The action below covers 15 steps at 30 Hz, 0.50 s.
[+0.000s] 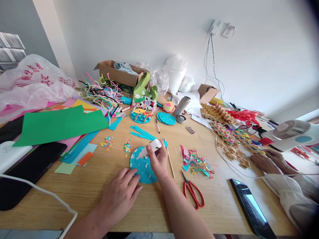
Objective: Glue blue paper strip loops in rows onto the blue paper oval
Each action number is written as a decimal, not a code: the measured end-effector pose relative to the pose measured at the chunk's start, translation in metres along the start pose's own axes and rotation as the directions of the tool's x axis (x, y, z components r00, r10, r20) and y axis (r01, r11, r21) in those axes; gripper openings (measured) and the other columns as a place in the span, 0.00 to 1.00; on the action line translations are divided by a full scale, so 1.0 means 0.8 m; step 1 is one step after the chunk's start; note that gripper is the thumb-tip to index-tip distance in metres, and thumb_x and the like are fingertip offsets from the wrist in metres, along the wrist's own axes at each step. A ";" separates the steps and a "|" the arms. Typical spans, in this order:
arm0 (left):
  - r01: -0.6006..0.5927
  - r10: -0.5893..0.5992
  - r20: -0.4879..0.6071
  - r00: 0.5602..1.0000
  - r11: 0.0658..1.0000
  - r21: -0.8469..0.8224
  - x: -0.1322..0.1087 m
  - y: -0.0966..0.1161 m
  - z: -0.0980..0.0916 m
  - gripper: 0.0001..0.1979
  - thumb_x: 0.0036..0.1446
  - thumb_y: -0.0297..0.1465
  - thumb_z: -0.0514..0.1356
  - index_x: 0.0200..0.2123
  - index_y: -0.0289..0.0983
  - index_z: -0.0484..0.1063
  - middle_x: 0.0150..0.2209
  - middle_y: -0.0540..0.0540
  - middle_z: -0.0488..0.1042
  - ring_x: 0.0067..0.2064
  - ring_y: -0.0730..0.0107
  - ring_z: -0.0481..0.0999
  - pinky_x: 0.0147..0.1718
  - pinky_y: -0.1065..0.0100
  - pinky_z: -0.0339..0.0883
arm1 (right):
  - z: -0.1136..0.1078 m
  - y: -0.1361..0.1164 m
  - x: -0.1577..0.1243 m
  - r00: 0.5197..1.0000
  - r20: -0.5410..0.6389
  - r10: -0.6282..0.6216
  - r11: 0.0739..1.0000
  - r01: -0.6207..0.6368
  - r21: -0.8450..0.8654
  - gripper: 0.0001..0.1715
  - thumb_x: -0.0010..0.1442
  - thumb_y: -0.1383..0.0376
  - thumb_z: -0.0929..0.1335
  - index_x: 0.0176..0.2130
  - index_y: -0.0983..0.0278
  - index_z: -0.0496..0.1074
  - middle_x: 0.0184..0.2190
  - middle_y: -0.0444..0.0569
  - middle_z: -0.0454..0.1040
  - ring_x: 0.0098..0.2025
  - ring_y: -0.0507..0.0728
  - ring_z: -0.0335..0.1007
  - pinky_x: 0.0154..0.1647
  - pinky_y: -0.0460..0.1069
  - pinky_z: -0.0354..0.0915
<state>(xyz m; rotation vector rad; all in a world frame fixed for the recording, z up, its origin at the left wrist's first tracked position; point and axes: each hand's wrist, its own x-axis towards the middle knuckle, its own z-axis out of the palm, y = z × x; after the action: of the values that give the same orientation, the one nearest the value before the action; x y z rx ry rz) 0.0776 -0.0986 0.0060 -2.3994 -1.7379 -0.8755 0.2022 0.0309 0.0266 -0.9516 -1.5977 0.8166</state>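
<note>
Gluing | round teal paper disc [143, 167] with white dabs, flat on wooden table [159, 205] | left hand [122, 194] spread, fingertips pinning its edge | right hand [158, 161] clenched around white glue bottle [151, 147], nozzle on disc

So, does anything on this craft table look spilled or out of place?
Nothing looks damaged. A heap of cut paper scraps lies loose to the right of the blue paper disc, and the red scissors lie just below the heap. The right hand tilts a white glue bottle over the disc; the left hand presses its edge.
</note>
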 end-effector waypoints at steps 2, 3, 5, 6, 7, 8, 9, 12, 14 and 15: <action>-0.020 0.020 0.001 1.000 1.000 -0.017 0.000 0.000 0.000 0.09 0.64 0.29 0.56 0.44 0.36 0.75 0.46 0.42 0.77 0.46 0.56 0.72 0.45 0.54 0.71 | -0.005 -0.003 0.002 0.999 0.024 -0.033 0.999 0.033 -0.023 0.16 0.61 0.54 0.67 0.30 0.60 0.60 0.22 0.38 0.62 0.24 0.50 0.57 0.25 0.46 0.57; -0.024 0.024 0.002 1.000 0.999 -0.021 0.000 0.000 0.000 0.09 0.63 0.29 0.57 0.44 0.35 0.75 0.46 0.42 0.78 0.46 0.56 0.72 0.45 0.54 0.71 | -0.007 -0.003 0.002 0.998 0.045 -0.053 0.998 0.055 -0.041 0.16 0.61 0.55 0.68 0.30 0.60 0.60 0.22 0.38 0.62 0.24 0.50 0.57 0.25 0.46 0.56; -0.022 0.022 0.010 1.000 0.999 -0.026 0.000 0.000 0.000 0.08 0.63 0.29 0.57 0.42 0.36 0.75 0.45 0.43 0.78 0.45 0.57 0.73 0.45 0.54 0.71 | -0.011 -0.004 0.003 0.991 0.096 -0.096 0.991 0.104 -0.085 0.14 0.60 0.56 0.68 0.30 0.60 0.61 0.22 0.39 0.62 0.23 0.50 0.57 0.25 0.46 0.55; -0.022 0.022 0.016 1.000 0.999 -0.029 0.000 0.000 0.000 0.08 0.63 0.29 0.57 0.41 0.36 0.76 0.44 0.44 0.78 0.45 0.57 0.73 0.44 0.54 0.71 | -0.012 -0.004 0.003 0.986 0.123 -0.113 0.987 0.126 -0.104 0.14 0.59 0.57 0.68 0.30 0.61 0.62 0.22 0.39 0.63 0.23 0.50 0.57 0.25 0.46 0.55; -0.026 0.027 0.022 0.999 0.999 -0.034 0.000 0.000 -0.001 0.08 0.63 0.28 0.57 0.41 0.37 0.76 0.44 0.44 0.78 0.45 0.57 0.73 0.44 0.55 0.71 | -0.012 -0.003 0.002 0.981 0.149 -0.124 0.983 0.142 -0.117 0.13 0.59 0.57 0.68 0.31 0.61 0.62 0.21 0.39 0.63 0.23 0.50 0.58 0.25 0.46 0.55; -0.031 0.032 0.028 0.999 0.999 -0.038 0.001 0.001 -0.001 0.08 0.63 0.28 0.57 0.40 0.37 0.76 0.44 0.45 0.79 0.44 0.57 0.73 0.43 0.55 0.72 | -0.012 -0.002 0.002 0.976 0.174 -0.130 0.981 0.152 -0.124 0.13 0.58 0.56 0.68 0.31 0.60 0.62 0.21 0.38 0.63 0.23 0.50 0.58 0.25 0.46 0.54; -0.038 0.040 0.033 0.999 0.998 -0.042 0.001 0.001 -0.001 0.08 0.62 0.28 0.57 0.40 0.37 0.76 0.44 0.45 0.79 0.44 0.58 0.73 0.43 0.55 0.72 | -0.012 -0.002 0.001 0.972 0.193 -0.132 0.979 0.158 -0.126 0.13 0.58 0.56 0.68 0.31 0.60 0.62 0.21 0.38 0.63 0.22 0.50 0.58 0.25 0.46 0.54; -0.057 0.058 0.031 0.998 0.997 -0.045 0.002 0.002 -0.001 0.07 0.62 0.27 0.58 0.41 0.37 0.76 0.44 0.46 0.79 0.45 0.58 0.73 0.44 0.55 0.71 | -0.011 -0.001 -0.001 0.966 0.219 -0.139 0.977 0.170 -0.129 0.13 0.58 0.57 0.68 0.32 0.60 0.61 0.20 0.37 0.62 0.22 0.50 0.57 0.24 0.46 0.54; -0.059 0.061 0.027 0.998 0.997 -0.044 0.002 0.002 0.000 0.07 0.61 0.27 0.58 0.41 0.37 0.76 0.44 0.46 0.79 0.45 0.58 0.73 0.44 0.55 0.71 | -0.011 -0.002 -0.001 0.965 0.215 -0.148 0.975 0.179 -0.134 0.13 0.58 0.57 0.68 0.32 0.60 0.61 0.21 0.37 0.63 0.22 0.50 0.57 0.24 0.46 0.54; -0.061 0.062 0.026 0.998 0.997 -0.046 0.002 0.002 0.000 0.07 0.61 0.27 0.58 0.41 0.37 0.76 0.44 0.46 0.79 0.45 0.58 0.73 0.44 0.55 0.71 | -0.011 -0.002 -0.001 0.965 0.215 -0.151 0.974 0.182 -0.135 0.13 0.58 0.57 0.68 0.33 0.60 0.61 0.21 0.37 0.63 0.22 0.50 0.57 0.24 0.46 0.54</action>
<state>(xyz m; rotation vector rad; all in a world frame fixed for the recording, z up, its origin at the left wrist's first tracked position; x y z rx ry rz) 0.0792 -0.0977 0.0068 -2.4902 -1.6616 -0.8872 0.2107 0.0298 0.0296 -0.8471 -1.9135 0.6984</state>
